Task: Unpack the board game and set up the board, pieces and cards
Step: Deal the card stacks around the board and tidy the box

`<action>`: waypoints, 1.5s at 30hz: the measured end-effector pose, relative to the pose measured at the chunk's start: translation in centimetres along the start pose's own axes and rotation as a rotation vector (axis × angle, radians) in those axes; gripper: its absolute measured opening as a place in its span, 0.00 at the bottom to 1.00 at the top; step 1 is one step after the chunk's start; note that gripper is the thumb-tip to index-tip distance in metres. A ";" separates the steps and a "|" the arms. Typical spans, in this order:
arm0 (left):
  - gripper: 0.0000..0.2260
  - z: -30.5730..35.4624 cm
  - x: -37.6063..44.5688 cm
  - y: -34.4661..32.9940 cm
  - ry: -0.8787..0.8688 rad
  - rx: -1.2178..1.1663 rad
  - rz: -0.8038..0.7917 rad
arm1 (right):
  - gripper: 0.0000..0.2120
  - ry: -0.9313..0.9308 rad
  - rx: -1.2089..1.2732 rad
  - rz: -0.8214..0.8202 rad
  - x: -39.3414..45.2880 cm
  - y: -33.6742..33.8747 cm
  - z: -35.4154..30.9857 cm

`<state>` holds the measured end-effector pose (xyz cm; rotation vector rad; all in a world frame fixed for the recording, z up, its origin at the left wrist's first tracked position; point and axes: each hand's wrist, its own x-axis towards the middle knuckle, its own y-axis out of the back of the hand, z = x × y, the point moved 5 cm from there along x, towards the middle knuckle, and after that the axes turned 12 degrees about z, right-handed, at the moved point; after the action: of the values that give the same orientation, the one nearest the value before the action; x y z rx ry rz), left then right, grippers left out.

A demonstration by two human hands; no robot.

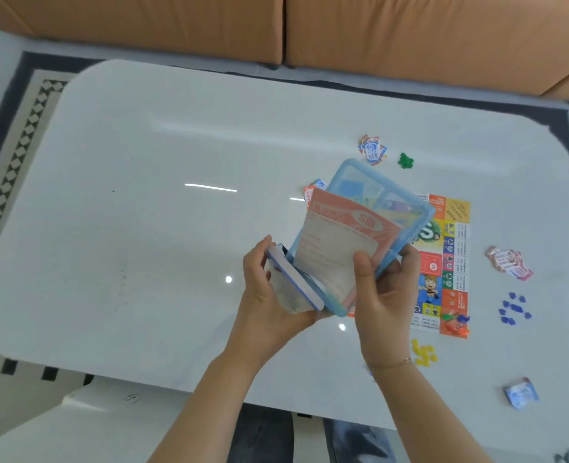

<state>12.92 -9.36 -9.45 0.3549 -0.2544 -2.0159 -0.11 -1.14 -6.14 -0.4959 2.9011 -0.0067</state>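
Note:
I hold a translucent blue pouch (376,185) above the white table (142,195), tilted with its open end toward me. My left hand (266,285) grips its near lip together with a blue-edged flap. My right hand (386,292) grips the pouch's right side and pinches an orange-and-white rule sheet (336,242) that sticks out of it. The colourful game board (450,255) lies flat beneath and to the right. Card stacks lie around the board: blue-and-red cards (372,153), pink cards (510,265), blue cards (521,394).
Small plastic pieces lie loose on the table: green ones (406,161), blue ones (514,309), yellow ones (425,352), and red and blue tokens (456,324) on the board's near corner. An orange sofa (276,25) runs behind the table. A patterned rug (19,142) lies underneath.

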 end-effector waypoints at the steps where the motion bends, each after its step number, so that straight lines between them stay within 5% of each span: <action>1: 0.51 -0.1 0.2 0.2 -0.013 0.026 0.014 | 0.16 0.026 -0.021 0.000 0.2 0.1 -0.2; 10: 0.38 0.4 0.2 0.6 -0.189 0.247 -0.063 | 0.15 0.105 -0.228 -0.058 0.1 0.3 0.4; 18: 0.35 0.5 0.0 0.1 -0.165 0.153 -0.157 | 0.11 0.294 -0.324 -0.119 0.3 -3.1 -1.0; 29: 0.20 0.8 0.2 -0.2 -0.165 0.072 -0.130 | 0.08 0.085 -0.225 -0.229 0.0 -3.7 0.7; 45: 0.28 0.9 -0.9 -1.1 -0.166 -0.141 -0.034 | 0.09 0.203 -0.293 -0.202 -1.2 -1.5 2.2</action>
<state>12.11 -8.02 -8.85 0.1042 -0.2088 -2.0862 1.93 -2.14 -8.04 -0.8836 3.0486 0.3625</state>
